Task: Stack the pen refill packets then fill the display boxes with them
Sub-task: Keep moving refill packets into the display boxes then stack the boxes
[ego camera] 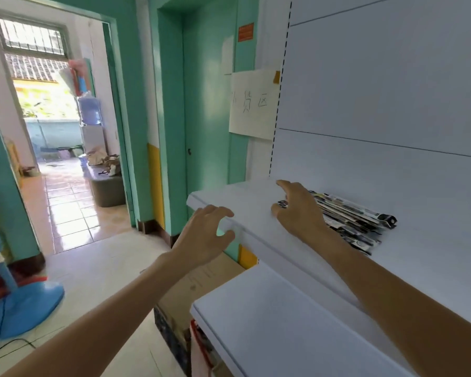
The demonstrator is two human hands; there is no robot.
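Packets (356, 221): a slanting, loosely fanned heap of black-and-white printed packets, lying flat on the upper shelf, near its left end and close to the back panel.
Right hand (299, 210): palm down on the left end of the heap, thumb and forefinger spread wide and fairly straight. One packet end shows between them. The other fingers are hidden behind the hand, so a grip underneath cannot be told.
Left hand (204, 236): in front of the shelf's front edge, left of the right hand and apart from the heap. Its fingers are loosely curled and it holds nothing. Whether the thumb touches the edge cannot be told.
Upper shelf (433, 240): white, running from lower right up to its left corner by the green wall.
Lower shelf (278, 322): white, below and in front of the upper one, under the right forearm.
Back panel (392, 91): white, in horizontal sections, with a slotted upright along its left side.
Sign (252, 104): a pale sheet with handwritten characters, taped up just left of the upright.
Box (199, 284): brown cardboard, on the floor beside the lower shelf's left end.
Doorway (65, 159): at far left, open onto a bright tiled room, with a blue water bottle (89, 110) on a dispenser inside.
Fan base (25, 306): blue, on the floor at the left edge, with a dark cable beside it.
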